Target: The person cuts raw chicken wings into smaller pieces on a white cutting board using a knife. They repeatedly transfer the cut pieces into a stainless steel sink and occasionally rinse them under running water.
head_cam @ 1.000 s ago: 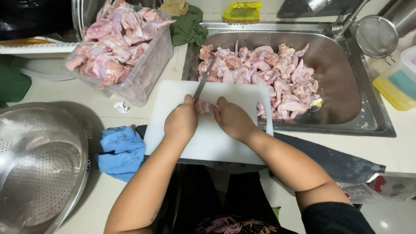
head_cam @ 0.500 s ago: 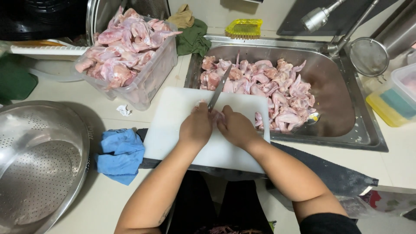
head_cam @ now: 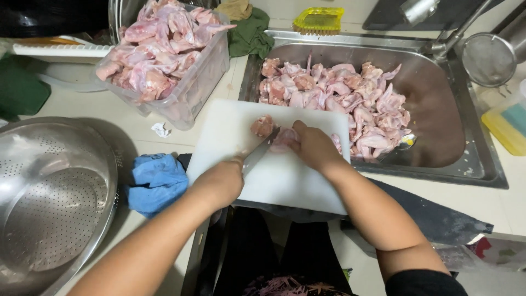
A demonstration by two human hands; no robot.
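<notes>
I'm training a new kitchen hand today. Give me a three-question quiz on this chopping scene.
1. True or false: the left hand holds the knife.
2. Where does the chicken piece under the right hand lie? A) in the sink B) on the cutting board C) in the colander
3. Fill in: the blue cloth lies between the board and the ____.

Key:
1. True; the blade points toward the piece.
2. B; a second piece lies beside it on the board, while the sink and the clear tub hold piles of chicken.
3. Colander, at the left.
</notes>
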